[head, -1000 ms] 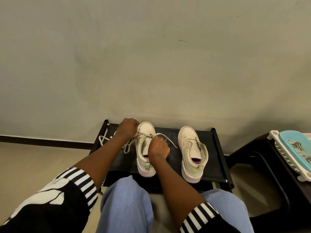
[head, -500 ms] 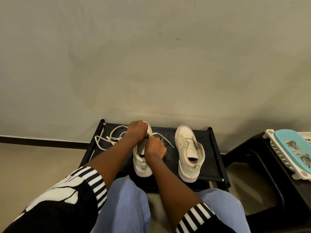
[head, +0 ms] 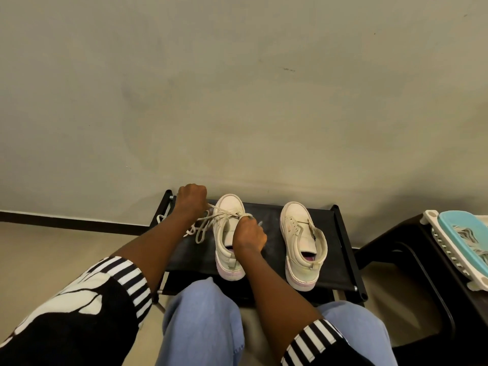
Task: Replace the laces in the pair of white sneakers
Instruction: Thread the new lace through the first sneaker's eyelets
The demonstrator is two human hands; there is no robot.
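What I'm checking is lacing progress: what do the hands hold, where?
Both hold the lace of the sneaker between them: left hand grips one strand beside the toe, right hand pinches the other at the eyelets.

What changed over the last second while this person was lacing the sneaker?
The left hand moved in to the left sneaker toe, then pulled back out leftward, drawing the lace taut. The right hand kept pinching the lace at the eyelets. The right sneaker and black rack stayed put.
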